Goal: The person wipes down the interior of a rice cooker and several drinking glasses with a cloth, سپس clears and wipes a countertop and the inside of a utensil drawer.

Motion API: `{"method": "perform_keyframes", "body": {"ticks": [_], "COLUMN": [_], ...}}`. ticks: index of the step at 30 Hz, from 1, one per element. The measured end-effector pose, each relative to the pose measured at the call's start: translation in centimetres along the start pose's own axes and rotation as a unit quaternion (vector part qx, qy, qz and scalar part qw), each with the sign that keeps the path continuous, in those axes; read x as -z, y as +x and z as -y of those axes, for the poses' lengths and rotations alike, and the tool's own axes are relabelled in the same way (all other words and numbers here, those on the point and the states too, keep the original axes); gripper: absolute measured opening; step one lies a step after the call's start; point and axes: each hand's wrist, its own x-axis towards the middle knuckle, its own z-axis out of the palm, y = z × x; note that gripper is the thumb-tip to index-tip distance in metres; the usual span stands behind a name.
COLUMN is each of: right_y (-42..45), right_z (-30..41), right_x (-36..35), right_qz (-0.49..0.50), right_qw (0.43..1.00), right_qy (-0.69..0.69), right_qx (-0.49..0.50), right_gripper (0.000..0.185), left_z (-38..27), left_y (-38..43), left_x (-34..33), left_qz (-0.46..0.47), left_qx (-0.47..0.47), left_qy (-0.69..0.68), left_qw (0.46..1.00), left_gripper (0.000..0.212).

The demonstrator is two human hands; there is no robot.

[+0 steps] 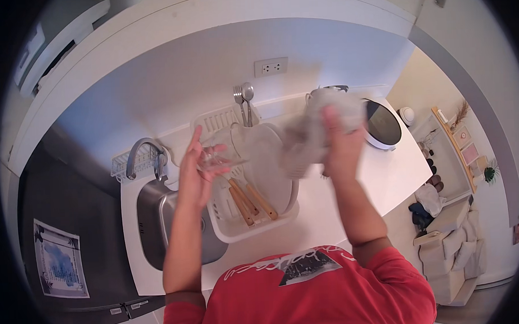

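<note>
My left hand (192,175) holds a clear glass vessel (218,161) on its side above the dish rack (234,238), with the fingers spread around it. A crumpled light grey cloth (343,105), blurred by motion, is gripped in my right hand (344,146) over the counter to the right of the rack. Below the hands, the white plastic rack carries a large pale plate (268,170) standing on edge. Several wooden-handled utensils (242,201) lie in its front part. A metal fork (238,96) and a spoon (248,94) stand upright at its back.
Left of the rack are a steel sink (154,225), a curved faucet (141,151) and a white wire basket (135,160). A round black-topped appliance (382,123) sits on the counter (317,211) at right. Behind the cloth, another object is mostly hidden. A dark refrigerator (95,253) borders the left.
</note>
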Motion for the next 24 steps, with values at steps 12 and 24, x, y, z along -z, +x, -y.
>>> {"method": "perform_keyframes", "body": {"ticks": [12, 24], "right_y": [-6.6, -5.1], "right_z": [-1.6, 0.1], "right_x": [0.6, 4.3], "right_qz": [0.519, 0.293], "right_qw": [0.760, 0.828], "right_qy": [-0.281, -0.370], "right_qx": [0.272, 0.303], "right_gripper": [0.035, 0.027], "left_z": [-2.6, 2.8], "left_y": [-4.7, -3.3], "left_x": [-4.0, -8.8], "left_qz": [0.097, 0.016], "left_qx": [0.000, -0.022], "left_qy": [0.265, -0.049], "left_qw": [0.959, 0.998], "left_gripper": [0.050, 0.051]}}
